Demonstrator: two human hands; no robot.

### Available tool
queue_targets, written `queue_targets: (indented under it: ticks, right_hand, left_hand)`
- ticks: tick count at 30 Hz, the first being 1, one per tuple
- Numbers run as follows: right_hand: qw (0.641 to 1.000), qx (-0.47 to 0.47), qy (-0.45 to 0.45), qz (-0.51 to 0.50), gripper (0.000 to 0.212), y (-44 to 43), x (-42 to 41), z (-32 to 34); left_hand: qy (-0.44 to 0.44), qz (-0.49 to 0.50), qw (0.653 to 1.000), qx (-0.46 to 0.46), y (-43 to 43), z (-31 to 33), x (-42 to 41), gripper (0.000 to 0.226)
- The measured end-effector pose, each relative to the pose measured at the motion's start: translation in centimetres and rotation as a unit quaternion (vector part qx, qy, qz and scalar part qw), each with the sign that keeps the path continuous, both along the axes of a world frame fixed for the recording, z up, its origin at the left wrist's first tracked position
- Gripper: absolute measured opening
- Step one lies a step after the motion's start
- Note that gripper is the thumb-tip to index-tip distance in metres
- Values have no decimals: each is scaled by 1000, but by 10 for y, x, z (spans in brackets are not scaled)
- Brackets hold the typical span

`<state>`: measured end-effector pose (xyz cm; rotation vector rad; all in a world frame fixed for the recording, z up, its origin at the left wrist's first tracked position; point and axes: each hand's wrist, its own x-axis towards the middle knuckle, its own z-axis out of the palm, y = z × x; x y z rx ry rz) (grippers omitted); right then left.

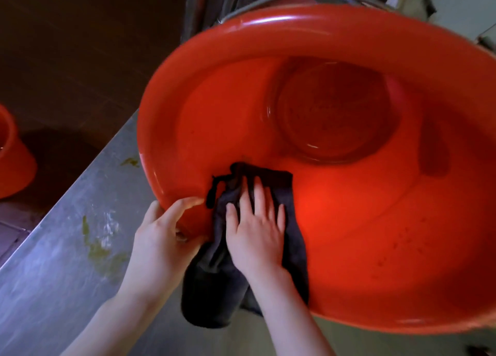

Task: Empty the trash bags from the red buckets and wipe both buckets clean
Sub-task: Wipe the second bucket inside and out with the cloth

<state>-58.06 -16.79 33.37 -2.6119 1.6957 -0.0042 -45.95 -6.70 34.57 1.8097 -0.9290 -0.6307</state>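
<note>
**mop_n_go:** what are the two grips doing here?

**tubfan:** the right grip (pixel 255 229) isn't clamped on anything. Its fingers lie straight and spread, pressing a dark cloth (pixel 209 288) flat against the inside wall of the red bucket (pixel 349 208), just inside the rim. The left grip (pixel 161 237) is curled round that rim right beside it, thumb on the inside.

**mop_n_go:** and where's the bucket sitting?

**tubfan:** tipped over on a steel worktop (pixel 53 275), mouth facing the camera, no bag in it. The cloth's tail hangs out over the rim. There are green smears (pixel 99 251) on the worktop to the left. A second red bucket (pixel 13 167) stands on the dark floor (pixel 67 60) at the far left edge, well apart.
</note>
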Motion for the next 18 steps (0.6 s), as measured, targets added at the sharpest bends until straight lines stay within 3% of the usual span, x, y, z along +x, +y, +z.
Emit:
queue_targets:
  ticks: [9,15,18]
  right_hand:
    - [984,108,-40,-137,56,-133,31,-2]
    - [1000,13,-9,-18,61,-25,10,-4]
    - [1000,14,-5,-1,63,10,7,-1]
  left_hand:
    - [18,-8,1000,23,3,-3,-6,65]
    - [3,-3,1000,15,3,-1,-10,72]
    - [-24,-20,999,15,6,-1,-5,74]
